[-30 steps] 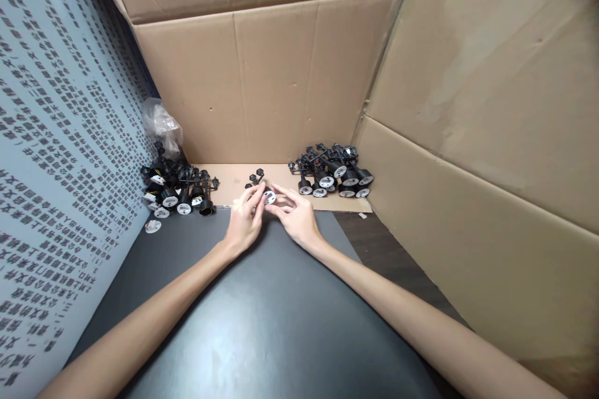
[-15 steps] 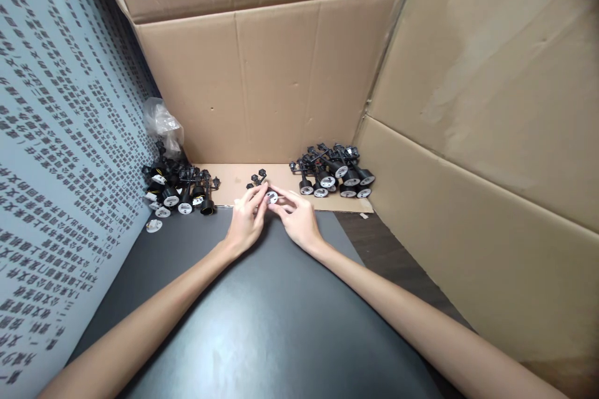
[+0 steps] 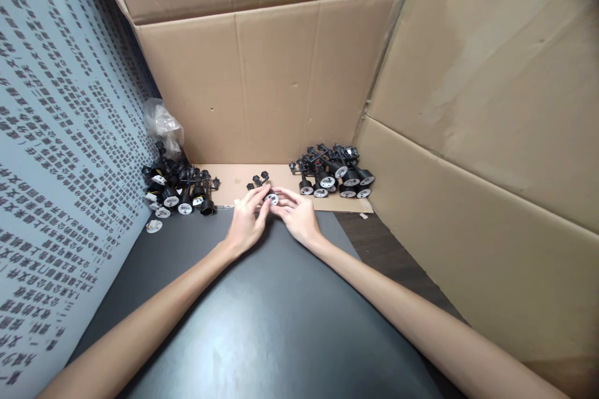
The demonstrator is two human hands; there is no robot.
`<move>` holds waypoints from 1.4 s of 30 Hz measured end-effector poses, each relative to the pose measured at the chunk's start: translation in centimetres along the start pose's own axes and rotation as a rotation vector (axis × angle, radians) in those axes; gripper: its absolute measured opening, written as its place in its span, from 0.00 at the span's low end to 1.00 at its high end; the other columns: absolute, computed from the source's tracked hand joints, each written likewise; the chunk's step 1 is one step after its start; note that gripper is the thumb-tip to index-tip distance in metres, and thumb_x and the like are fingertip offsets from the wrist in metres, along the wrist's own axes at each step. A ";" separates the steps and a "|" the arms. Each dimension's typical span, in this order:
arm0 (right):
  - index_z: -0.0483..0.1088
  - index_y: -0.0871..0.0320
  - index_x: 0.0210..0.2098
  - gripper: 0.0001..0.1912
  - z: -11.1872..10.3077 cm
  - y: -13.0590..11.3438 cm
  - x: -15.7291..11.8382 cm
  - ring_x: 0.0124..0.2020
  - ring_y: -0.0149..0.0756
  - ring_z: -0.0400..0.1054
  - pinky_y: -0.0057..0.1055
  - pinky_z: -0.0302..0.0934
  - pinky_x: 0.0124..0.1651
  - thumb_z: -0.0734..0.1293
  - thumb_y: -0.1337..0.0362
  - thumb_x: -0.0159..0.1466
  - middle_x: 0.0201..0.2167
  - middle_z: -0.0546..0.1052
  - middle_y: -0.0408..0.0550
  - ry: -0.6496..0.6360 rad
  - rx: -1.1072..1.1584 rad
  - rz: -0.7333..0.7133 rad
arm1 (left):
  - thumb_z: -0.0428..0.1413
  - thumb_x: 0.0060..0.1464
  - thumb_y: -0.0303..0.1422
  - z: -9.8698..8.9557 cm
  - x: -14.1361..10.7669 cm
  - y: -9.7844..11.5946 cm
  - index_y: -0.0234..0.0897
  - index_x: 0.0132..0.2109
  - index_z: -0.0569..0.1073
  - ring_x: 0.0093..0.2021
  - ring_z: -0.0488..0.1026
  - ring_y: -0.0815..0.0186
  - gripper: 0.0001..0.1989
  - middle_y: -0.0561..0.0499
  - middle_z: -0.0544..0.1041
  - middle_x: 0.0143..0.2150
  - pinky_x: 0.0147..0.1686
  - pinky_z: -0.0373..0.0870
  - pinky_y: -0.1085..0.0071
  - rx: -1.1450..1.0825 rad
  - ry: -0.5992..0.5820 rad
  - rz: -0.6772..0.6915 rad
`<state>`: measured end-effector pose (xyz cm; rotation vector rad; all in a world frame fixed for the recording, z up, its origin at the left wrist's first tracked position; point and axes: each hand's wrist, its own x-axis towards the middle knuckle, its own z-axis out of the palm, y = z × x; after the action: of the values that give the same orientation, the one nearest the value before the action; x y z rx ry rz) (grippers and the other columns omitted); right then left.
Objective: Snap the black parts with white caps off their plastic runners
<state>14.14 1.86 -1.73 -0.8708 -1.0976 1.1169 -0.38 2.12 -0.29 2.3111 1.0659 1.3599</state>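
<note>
Near the back edge of the dark mat, my left hand (image 3: 248, 218) and my right hand (image 3: 298, 218) close together around one small black lamp. Its round white base disc (image 3: 272, 199) faces me between the fingertips of both hands. Beyond my left fingers, the lamp's black lantern heads (image 3: 257, 180) point away toward the cardboard wall. The lamp's body is mostly hidden by my fingers.
At the left lies a pile of black lamps (image 3: 185, 192), with a loose white disc (image 3: 154, 225) in front and a clear plastic bag (image 3: 163, 124) behind. Another lamp pile (image 3: 337, 171) is at the right. Cardboard walls (image 3: 281, 87) rise behind and right of the dark mat (image 3: 262, 318).
The held lamp has shifted and turned slightly, its white disc a little lower. The fingers of my right hand have bent a bit more around it.
</note>
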 end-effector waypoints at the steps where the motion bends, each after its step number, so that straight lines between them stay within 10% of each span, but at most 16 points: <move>1: 0.74 0.60 0.44 0.27 0.0 0.1 0.1 0.39 0.39 0.75 0.34 0.72 0.44 0.78 0.61 0.45 0.39 0.80 0.52 -0.004 0.003 -0.002 | 0.49 0.66 0.35 0.0 0.0 0.0 0.38 0.58 0.71 0.51 0.76 0.63 0.17 0.44 0.74 0.57 0.44 0.79 0.67 -0.001 -0.001 -0.007; 42: 0.70 0.56 0.47 0.22 0.0 0.3 -0.3 0.37 0.36 0.73 0.33 0.74 0.36 0.72 0.51 0.57 0.38 0.77 0.49 -0.062 -0.088 -0.076 | 0.50 0.65 0.33 0.0 0.1 -0.1 0.37 0.57 0.72 0.49 0.77 0.63 0.16 0.44 0.77 0.53 0.50 0.75 0.65 0.146 0.089 0.066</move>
<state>14.06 1.66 -2.07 -0.8613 -1.2291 1.0450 -0.45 2.26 -0.29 2.4290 1.1615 1.4681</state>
